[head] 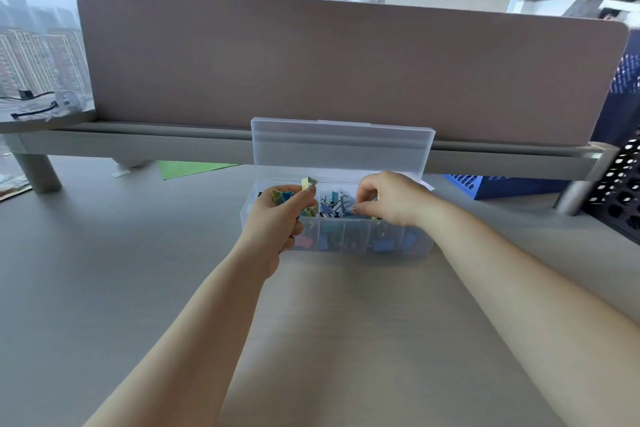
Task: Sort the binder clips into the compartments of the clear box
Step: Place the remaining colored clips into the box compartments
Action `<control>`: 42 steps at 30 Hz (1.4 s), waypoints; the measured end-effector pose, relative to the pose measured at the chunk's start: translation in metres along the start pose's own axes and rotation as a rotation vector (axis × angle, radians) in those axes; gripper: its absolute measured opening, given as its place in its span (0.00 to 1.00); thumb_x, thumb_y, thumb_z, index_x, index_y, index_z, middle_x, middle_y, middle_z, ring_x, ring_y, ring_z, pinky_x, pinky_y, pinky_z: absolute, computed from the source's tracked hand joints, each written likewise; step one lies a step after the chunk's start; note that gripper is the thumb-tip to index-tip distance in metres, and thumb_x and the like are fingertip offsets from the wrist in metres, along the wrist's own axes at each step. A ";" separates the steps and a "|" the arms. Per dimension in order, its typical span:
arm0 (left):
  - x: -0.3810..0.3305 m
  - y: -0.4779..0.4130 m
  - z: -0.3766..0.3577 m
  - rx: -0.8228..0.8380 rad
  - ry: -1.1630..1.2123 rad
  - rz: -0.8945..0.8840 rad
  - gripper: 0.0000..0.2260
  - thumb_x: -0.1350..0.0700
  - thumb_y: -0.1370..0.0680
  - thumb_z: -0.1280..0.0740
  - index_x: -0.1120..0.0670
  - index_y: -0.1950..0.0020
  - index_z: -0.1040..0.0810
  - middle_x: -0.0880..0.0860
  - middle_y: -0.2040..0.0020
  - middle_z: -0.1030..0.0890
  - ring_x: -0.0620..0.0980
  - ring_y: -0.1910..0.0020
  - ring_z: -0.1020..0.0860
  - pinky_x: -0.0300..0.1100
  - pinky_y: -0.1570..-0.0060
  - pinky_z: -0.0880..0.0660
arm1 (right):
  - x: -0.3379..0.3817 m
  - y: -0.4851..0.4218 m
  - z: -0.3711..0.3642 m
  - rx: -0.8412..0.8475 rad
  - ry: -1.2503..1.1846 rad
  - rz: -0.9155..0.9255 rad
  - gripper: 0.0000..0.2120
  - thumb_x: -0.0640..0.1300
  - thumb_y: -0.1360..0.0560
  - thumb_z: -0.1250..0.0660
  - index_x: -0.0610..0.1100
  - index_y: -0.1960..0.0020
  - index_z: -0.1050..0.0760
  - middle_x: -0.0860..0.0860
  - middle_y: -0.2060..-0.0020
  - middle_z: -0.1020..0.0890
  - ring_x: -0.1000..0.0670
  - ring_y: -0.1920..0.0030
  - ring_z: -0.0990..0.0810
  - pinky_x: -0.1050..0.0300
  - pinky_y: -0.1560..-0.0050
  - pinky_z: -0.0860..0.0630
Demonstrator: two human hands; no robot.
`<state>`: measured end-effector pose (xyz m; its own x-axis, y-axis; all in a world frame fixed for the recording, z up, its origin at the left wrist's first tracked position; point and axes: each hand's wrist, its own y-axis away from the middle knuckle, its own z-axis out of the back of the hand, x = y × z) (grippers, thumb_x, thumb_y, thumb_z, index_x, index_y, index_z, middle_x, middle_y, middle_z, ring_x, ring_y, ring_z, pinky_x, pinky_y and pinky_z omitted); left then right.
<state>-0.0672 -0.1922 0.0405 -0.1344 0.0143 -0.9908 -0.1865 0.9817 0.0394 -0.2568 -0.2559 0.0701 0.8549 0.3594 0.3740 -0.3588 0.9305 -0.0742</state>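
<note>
Now sorting: binder clips (334,206) heaped in the clear box (346,241), more bunched in my fist.

Folded-metal clips, painted blue, teal and pink, with springy wire handles, lie tangled in the middle compartments of the frosted plastic box, which sits on the desk just beyond my wrists with its lid (343,146) standing open at the far side. My left hand (277,222) pinches a yellow clip (308,184) between thumb and forefinger and has several more packed in the palm; I judge those could spill if I loosen the grip. My right hand (391,199) curls down into the box right of centre, but I cannot tell whether it has a clip. Hooked handles may drag neighbouring clips over the thin dividers. Underneath is the smooth pale desk (346,322), with a matte divider panel (346,62) behind.
</note>
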 end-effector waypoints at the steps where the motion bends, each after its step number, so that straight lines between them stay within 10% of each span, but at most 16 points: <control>1: 0.000 0.000 0.000 -0.001 -0.001 -0.001 0.12 0.51 0.24 0.30 0.55 0.45 0.22 0.55 0.51 0.18 0.44 0.75 0.35 0.33 0.81 0.38 | -0.001 -0.001 -0.001 -0.014 0.019 -0.006 0.09 0.52 0.26 0.30 0.52 0.62 0.26 0.58 0.62 0.21 0.52 0.57 0.23 0.52 0.51 0.26; 17: -0.001 0.002 -0.001 -0.009 -0.024 -0.009 0.10 0.50 0.25 0.30 0.54 0.47 0.21 0.55 0.54 0.20 0.45 0.73 0.34 0.33 0.80 0.37 | 0.005 0.000 0.010 -0.140 -0.223 -0.044 0.18 0.55 0.21 0.37 0.41 0.55 0.21 0.49 0.73 0.28 0.53 0.72 0.32 0.60 0.71 0.37; 22: -0.002 0.003 -0.001 -0.005 -0.033 -0.016 0.08 0.51 0.24 0.30 0.54 0.49 0.21 0.55 0.55 0.20 0.44 0.74 0.35 0.33 0.80 0.38 | 0.000 -0.015 0.018 -0.179 -0.578 -0.146 0.06 0.39 0.22 0.35 0.41 0.46 0.22 0.49 0.58 0.21 0.51 0.59 0.20 0.48 0.44 0.21; 26: -0.002 0.003 -0.001 0.000 -0.032 -0.015 0.09 0.51 0.24 0.30 0.54 0.48 0.21 0.54 0.56 0.20 0.44 0.74 0.35 0.33 0.80 0.38 | 0.008 -0.016 0.006 -0.254 -0.568 -0.040 0.13 0.29 0.22 0.40 0.41 0.43 0.24 0.53 0.53 0.24 0.53 0.54 0.21 0.61 0.48 0.21; 33: -0.002 0.003 -0.001 0.001 -0.014 -0.005 0.08 0.52 0.25 0.30 0.54 0.48 0.22 0.55 0.56 0.20 0.45 0.74 0.35 0.33 0.81 0.39 | 0.005 -0.017 -0.010 -0.285 -0.362 0.067 0.11 0.34 0.25 0.34 0.49 0.59 0.27 0.50 0.54 0.20 0.48 0.53 0.21 0.55 0.52 0.26; 42: 0.000 0.002 -0.001 -0.002 -0.018 -0.014 0.08 0.52 0.25 0.30 0.54 0.48 0.22 0.55 0.55 0.20 0.45 0.74 0.35 0.33 0.80 0.38 | -0.010 -0.010 -0.003 -0.132 -0.107 -0.010 0.06 0.45 0.26 0.30 0.55 0.53 0.25 0.59 0.59 0.20 0.53 0.57 0.22 0.56 0.55 0.27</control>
<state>-0.0685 -0.1905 0.0412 -0.1140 0.0045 -0.9935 -0.1903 0.9814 0.0263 -0.2611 -0.2687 0.0647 0.8107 0.3471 0.4715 -0.2920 0.9377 -0.1883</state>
